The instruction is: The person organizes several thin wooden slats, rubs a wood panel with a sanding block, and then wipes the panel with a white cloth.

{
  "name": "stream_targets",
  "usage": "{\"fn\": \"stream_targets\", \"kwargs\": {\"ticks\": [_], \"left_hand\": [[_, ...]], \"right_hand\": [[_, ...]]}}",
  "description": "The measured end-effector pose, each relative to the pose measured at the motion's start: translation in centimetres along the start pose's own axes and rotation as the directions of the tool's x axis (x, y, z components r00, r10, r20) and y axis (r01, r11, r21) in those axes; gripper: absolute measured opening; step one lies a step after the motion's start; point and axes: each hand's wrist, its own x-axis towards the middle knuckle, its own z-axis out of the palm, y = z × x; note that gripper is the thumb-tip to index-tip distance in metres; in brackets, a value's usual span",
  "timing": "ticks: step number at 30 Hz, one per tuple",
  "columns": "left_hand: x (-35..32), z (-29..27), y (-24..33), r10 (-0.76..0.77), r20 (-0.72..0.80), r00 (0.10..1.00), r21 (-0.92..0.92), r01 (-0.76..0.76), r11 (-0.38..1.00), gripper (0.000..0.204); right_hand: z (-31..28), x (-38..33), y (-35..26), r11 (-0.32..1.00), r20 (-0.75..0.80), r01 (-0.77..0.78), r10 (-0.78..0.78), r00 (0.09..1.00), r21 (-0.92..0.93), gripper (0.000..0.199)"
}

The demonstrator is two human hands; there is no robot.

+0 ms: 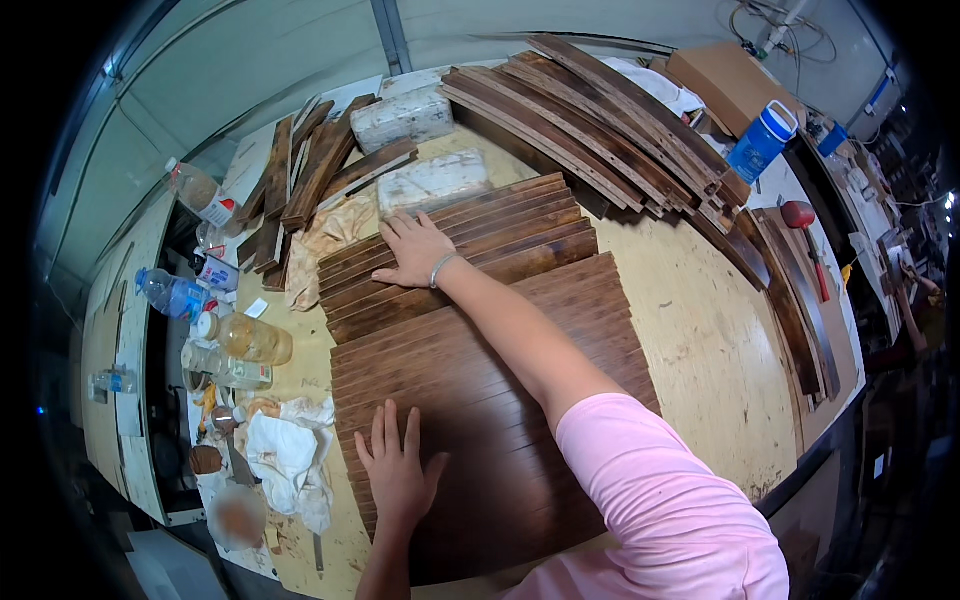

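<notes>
Fingers spread, the left hand [400,478] is on the near brown panel [490,430], white rags [287,452] beside it. The right hand [418,252], fingers apart, rests on brown strips [535,235] mid-table [712,350]; wrapped blocks [435,182] border their far edge.

A pale grey-green wall [250,80] stands behind the far side of the table [715,330], broken by a dark upright post [391,38]. Loose cables [790,38] hang on the wall at far right. The table has a stained, light wooden top. On the left is a pale, narrower surface [100,330]. The room's right side is dim, with a small white light [950,201] shining there.
</notes>
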Motion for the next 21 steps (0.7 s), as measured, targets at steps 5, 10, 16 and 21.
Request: {"fn": "stream_targets", "kwargs": {"ticks": [5,10,16,21], "left_hand": [[0.2,-0.2,-0.2,0.001,0.006,1.0,-0.005,-0.001,1.0,0.071],[-0.3,-0.2,-0.4,0.001,-0.05,0.999,-0.036,-0.003,0.999,0.073],[0.1,-0.1,-0.1,0.035,-0.08,0.996,0.014,-0.034,0.999,0.069],[-0.2,0.3,-0.1,0.028,-0.074,0.997,0.014,-0.027,1.0,0.07]], "right_hand": [[-0.7,-1.8,0.8,0.988,-0.128,0.071,-0.053,0.99,0.137,0.089],[-5.8,-13.0,-0.4,0.987,-0.099,0.094,-0.082,0.992,0.128,0.088],[-6.1,-22.5,2.3,0.998,0.043,0.012,-0.01,0.999,-0.057,0.095],[-5.0,-20.2,3.3,0.998,0.008,0.003,-0.002,1.0,-0.066,0.099]]}}
